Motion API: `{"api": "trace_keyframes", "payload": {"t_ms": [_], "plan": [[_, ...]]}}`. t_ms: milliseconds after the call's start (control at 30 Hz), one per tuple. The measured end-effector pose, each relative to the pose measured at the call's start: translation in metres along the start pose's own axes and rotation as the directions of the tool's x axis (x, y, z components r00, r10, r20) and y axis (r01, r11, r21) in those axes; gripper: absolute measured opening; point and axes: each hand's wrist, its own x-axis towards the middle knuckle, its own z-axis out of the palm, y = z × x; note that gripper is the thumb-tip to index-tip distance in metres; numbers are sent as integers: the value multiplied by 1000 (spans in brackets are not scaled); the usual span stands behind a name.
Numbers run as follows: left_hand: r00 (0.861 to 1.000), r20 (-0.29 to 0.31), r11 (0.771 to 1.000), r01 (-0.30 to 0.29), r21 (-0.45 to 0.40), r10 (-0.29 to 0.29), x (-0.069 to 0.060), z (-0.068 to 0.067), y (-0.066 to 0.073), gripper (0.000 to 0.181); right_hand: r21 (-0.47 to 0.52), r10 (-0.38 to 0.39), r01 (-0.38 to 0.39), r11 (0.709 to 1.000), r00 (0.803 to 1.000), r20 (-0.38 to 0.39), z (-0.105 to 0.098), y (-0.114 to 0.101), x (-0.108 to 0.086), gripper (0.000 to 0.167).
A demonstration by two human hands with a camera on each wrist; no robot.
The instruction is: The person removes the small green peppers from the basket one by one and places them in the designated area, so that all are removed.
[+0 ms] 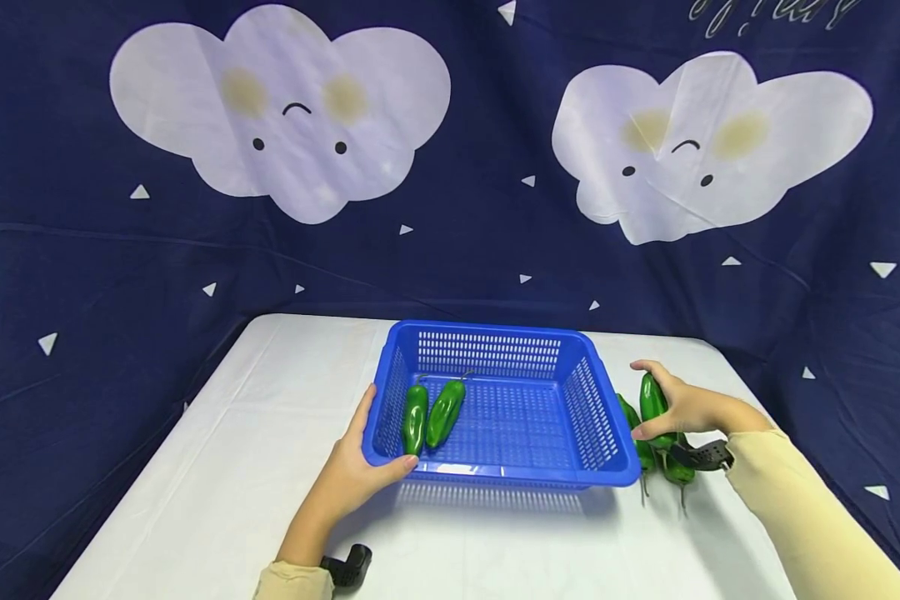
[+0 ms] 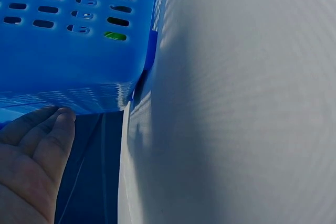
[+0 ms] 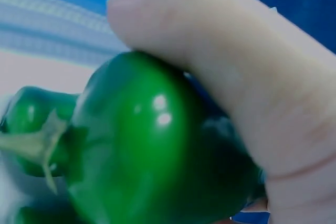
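Note:
A blue plastic basket [image 1: 495,471] stands on the white table, and two green peppers [image 1: 446,414] lie in its left part. My left hand [image 1: 352,475] holds the basket's front left corner, thumb on the front rim and fingers along the left side; its fingers [image 2: 55,135] show against the wall in the left wrist view. Right of the basket, my right hand [image 1: 682,406] grips a green pepper [image 1: 652,400] between thumb and fingers. In the right wrist view the thumb lies across this pepper [image 3: 152,140]. More green peppers [image 1: 678,473] lie beneath it, partly hidden.
The white table [image 1: 285,392] runs back to a dark blue cloth [image 1: 487,233] printed with clouds. Beside the held pepper, another pepper with its stem [image 3: 39,124] shows in the right wrist view. The basket's right wall [image 1: 588,408] stands close to the right thumb.

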Motion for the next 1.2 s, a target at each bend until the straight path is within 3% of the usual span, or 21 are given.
{"api": "trace_keyframes", "payload": {"t_ms": [267, 600, 933, 1200], "plan": [[1000, 9, 1000, -13, 3, 13, 1, 1, 2, 113, -47, 12, -12, 999, 1000, -2, 12, 8, 2, 111], [1000, 3, 1000, -21, 15, 21, 0, 0, 1, 115, -171, 92, -93, 981, 996, -15, 18, 8, 3, 107], [1000, 4, 999, -2, 33, 2, 0, 0, 1, 114, -173, 122, -127, 977, 992, -35, 17, 4, 1, 97], [1000, 6, 1000, 2, 22, -3, -1, 0, 1, 114, -157, 59, -70, 985, 995, -77, 10, -3, 7, 88]]}}
